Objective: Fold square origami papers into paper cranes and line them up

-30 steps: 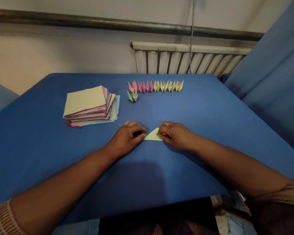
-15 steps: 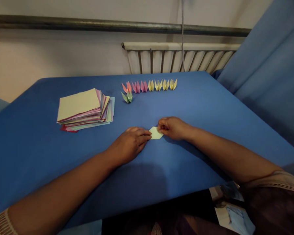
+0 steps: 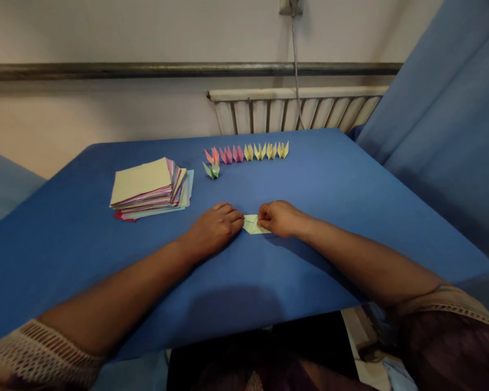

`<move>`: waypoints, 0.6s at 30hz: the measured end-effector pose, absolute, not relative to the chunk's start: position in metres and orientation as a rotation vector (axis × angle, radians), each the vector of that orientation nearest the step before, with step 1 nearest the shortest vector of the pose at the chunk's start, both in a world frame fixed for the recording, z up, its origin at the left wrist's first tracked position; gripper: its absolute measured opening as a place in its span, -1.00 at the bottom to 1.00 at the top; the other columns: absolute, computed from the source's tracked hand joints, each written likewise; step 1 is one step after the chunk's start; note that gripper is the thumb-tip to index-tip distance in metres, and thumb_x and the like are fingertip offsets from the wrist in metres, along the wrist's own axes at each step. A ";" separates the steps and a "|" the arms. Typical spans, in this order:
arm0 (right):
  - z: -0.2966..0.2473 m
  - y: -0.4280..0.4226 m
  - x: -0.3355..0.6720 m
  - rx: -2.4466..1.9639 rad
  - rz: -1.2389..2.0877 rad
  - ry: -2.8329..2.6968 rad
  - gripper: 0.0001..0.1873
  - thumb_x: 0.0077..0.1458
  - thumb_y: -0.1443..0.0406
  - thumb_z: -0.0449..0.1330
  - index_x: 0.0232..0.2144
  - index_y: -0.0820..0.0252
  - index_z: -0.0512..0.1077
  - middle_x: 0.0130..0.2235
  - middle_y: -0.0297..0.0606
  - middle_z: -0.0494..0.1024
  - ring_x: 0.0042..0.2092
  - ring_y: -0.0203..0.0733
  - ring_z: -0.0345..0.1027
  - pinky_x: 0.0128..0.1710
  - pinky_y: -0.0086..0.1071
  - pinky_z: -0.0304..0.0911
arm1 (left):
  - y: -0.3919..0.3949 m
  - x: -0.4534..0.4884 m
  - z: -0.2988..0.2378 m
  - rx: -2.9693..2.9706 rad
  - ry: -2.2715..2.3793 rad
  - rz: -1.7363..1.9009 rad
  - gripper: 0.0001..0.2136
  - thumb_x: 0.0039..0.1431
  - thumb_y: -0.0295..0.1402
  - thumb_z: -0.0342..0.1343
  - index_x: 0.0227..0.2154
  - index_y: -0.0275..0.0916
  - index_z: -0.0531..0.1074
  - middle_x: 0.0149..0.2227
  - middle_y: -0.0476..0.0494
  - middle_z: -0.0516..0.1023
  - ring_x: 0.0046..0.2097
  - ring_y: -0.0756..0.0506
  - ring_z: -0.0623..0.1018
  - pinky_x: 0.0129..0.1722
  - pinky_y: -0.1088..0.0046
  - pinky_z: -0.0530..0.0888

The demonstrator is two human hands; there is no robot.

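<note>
We are angling our bare left forearm (image 3: 134, 285) and bare right forearm (image 3: 362, 258) inward. Our bare left hand (image 3: 219, 225) is lying palm down, fingers close together; our bare right hand (image 3: 283, 218) is facing it nearby, fingers curling inward.

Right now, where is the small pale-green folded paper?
In the head view, the small pale-green folded paper lies just below centre on the blue table, between the left hand and the right hand, nearer than the colourful paper cranes.
</note>
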State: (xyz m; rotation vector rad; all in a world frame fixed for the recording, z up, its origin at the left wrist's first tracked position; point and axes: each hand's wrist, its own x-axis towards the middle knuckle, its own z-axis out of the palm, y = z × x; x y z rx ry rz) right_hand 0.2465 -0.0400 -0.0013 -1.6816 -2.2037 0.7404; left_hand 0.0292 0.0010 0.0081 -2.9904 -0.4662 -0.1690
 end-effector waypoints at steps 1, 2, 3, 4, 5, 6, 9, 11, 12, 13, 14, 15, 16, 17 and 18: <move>-0.002 -0.042 0.245 -1.678 0.843 -2.180 -0.93 0.11 0.35 0.21 -0.40 0.17 0.50 -0.41 -0.31 0.58 -0.43 -0.31 0.37 -0.44 -0.44 0.12 | 0.004 0.032 0.008 -2.996 -0.476 -0.160 -0.80 0.32 -0.44 -0.02 -0.15 -0.25 0.51 -0.16 -0.23 0.59 -0.11 -0.15 0.49 -0.03 0.22 0.35; -0.003 -0.042 0.244 -1.666 0.972 -2.156 -0.92 0.13 0.35 0.20 -0.40 0.18 0.49 -0.42 -0.32 0.58 -0.45 -0.33 0.38 -0.45 -0.45 0.14 | 0.007 0.034 0.008 -3.001 -0.486 -0.140 -0.80 0.32 -0.43 -0.02 -0.15 -0.26 0.51 -0.16 -0.24 0.59 -0.12 -0.16 0.49 -0.05 0.23 0.35; -0.003 -0.043 0.245 -1.654 1.097 -2.133 -0.90 0.14 0.34 0.19 -0.40 0.19 0.49 -0.43 -0.32 0.58 -0.46 -0.34 0.39 -0.46 -0.46 0.15 | 0.008 0.036 0.007 -3.015 -0.520 -0.141 -0.80 0.32 -0.42 -0.02 -0.17 -0.25 0.51 -0.17 -0.23 0.59 -0.12 -0.15 0.49 -0.07 0.24 0.35; -0.004 -0.043 0.245 -1.644 1.180 -2.121 -0.89 0.16 0.33 0.18 -0.39 0.19 0.49 -0.43 -0.32 0.59 -0.47 -0.34 0.39 -0.46 -0.46 0.17 | 0.009 0.038 0.006 -3.029 -0.573 -0.153 -0.79 0.32 -0.43 -0.03 -0.17 -0.25 0.51 -0.18 -0.23 0.58 -0.13 -0.15 0.49 -0.07 0.25 0.36; -0.003 -0.042 0.247 -1.640 1.188 -2.133 -0.88 0.17 0.31 0.17 -0.38 0.19 0.50 -0.42 -0.31 0.59 -0.45 -0.32 0.41 -0.45 -0.46 0.19 | 0.008 0.039 0.005 -3.041 -0.638 -0.166 -0.79 0.32 -0.43 -0.04 -0.18 -0.24 0.51 -0.19 -0.22 0.58 -0.15 -0.14 0.50 -0.08 0.27 0.36; -0.002 -0.041 0.249 -1.656 1.053 -2.160 -0.89 0.16 0.30 0.18 -0.36 0.19 0.50 -0.39 -0.29 0.59 -0.42 -0.30 0.42 -0.41 -0.44 0.22 | 0.007 0.040 0.004 -3.050 -0.712 -0.186 -0.79 0.31 -0.43 -0.04 -0.19 -0.24 0.51 -0.20 -0.21 0.58 -0.15 -0.13 0.50 -0.08 0.28 0.36; 0.001 -0.037 0.256 -1.618 0.552 -2.256 -0.79 0.13 0.33 0.18 -0.16 0.20 0.51 -0.16 -0.15 0.59 -0.19 -0.18 0.45 -0.18 -0.35 0.27 | -0.005 0.041 0.003 -3.067 -0.889 -0.227 -0.81 0.29 -0.36 0.00 -0.17 -0.23 0.49 -0.21 -0.19 0.57 -0.15 -0.14 0.51 -0.08 0.28 0.37; 0.001 -0.034 0.257 -1.519 0.448 -2.340 -0.71 0.14 0.37 0.16 -0.07 0.23 0.48 -0.07 -0.10 0.55 -0.07 -0.15 0.42 -0.03 -0.31 0.24 | -0.014 0.041 0.004 -3.083 -0.941 -0.251 -0.79 0.26 -0.26 0.06 -0.15 -0.23 0.47 -0.19 -0.19 0.56 -0.11 -0.17 0.52 -0.05 0.26 0.37; 0.000 -0.034 0.257 -1.481 0.445 -2.377 -0.70 0.14 0.39 0.14 -0.06 0.25 0.48 -0.06 -0.10 0.55 -0.04 -0.15 0.40 0.00 -0.31 0.22 | -0.018 0.042 0.005 -3.087 -0.950 -0.253 -0.78 0.25 -0.23 0.08 -0.15 -0.23 0.47 -0.17 -0.20 0.56 -0.10 -0.18 0.52 -0.04 0.24 0.37; -0.001 -0.034 0.256 -1.463 0.452 -2.399 -0.71 0.15 0.40 0.13 -0.07 0.26 0.48 -0.08 -0.10 0.55 -0.04 -0.15 0.40 0.01 -0.31 0.21 | -0.020 0.042 0.005 -3.088 -0.943 -0.244 -0.78 0.26 -0.23 0.08 -0.15 -0.24 0.47 -0.16 -0.21 0.57 -0.08 -0.19 0.52 -0.02 0.22 0.37; -0.003 -0.035 0.254 -1.469 0.459 -2.403 -0.72 0.16 0.40 0.12 -0.09 0.27 0.49 -0.10 -0.10 0.56 -0.05 -0.14 0.40 0.00 -0.31 0.22 | -0.022 0.042 0.006 -3.083 -0.925 -0.234 -0.78 0.27 -0.24 0.06 -0.16 -0.25 0.47 -0.14 -0.23 0.57 -0.05 -0.20 0.52 0.01 0.20 0.36; -0.004 -0.037 0.253 -1.494 0.472 -2.393 -0.74 0.16 0.40 0.11 -0.11 0.27 0.49 -0.12 -0.11 0.56 -0.08 -0.14 0.41 -0.02 -0.31 0.23 | -0.022 0.041 0.006 -3.072 -0.900 -0.225 -0.80 0.28 -0.28 0.04 -0.17 -0.26 0.48 -0.12 -0.24 0.57 -0.02 -0.21 0.51 0.03 0.18 0.35; -0.005 -0.038 0.251 -1.527 0.504 -2.372 -0.75 0.16 0.39 0.11 -0.13 0.26 0.49 -0.14 -0.12 0.56 -0.11 -0.15 0.41 -0.06 -0.32 0.24 | -0.021 0.041 0.006 -3.058 -0.874 -0.219 -0.81 0.30 -0.32 0.02 -0.17 -0.27 0.48 -0.10 -0.25 0.57 0.00 -0.21 0.50 0.04 0.17 0.34; -0.005 -0.040 0.250 -1.556 0.558 -2.345 -0.77 0.16 0.39 0.12 -0.14 0.25 0.49 -0.16 -0.14 0.57 -0.15 -0.17 0.42 -0.11 -0.33 0.25 | -0.019 0.039 0.005 -3.043 -0.856 -0.218 -0.81 0.30 -0.36 0.00 -0.18 -0.27 0.49 -0.09 -0.25 0.57 0.03 -0.22 0.49 0.05 0.16 0.33; -0.005 -0.042 0.249 -1.574 0.629 -2.320 -0.79 0.17 0.38 0.13 -0.15 0.23 0.49 -0.19 -0.17 0.57 -0.19 -0.20 0.43 -0.15 -0.35 0.26 | -0.017 0.037 0.004 -3.029 -0.851 -0.221 -0.81 0.31 -0.39 -0.02 -0.17 -0.27 0.49 -0.08 -0.25 0.58 0.04 -0.22 0.48 0.06 0.15 0.32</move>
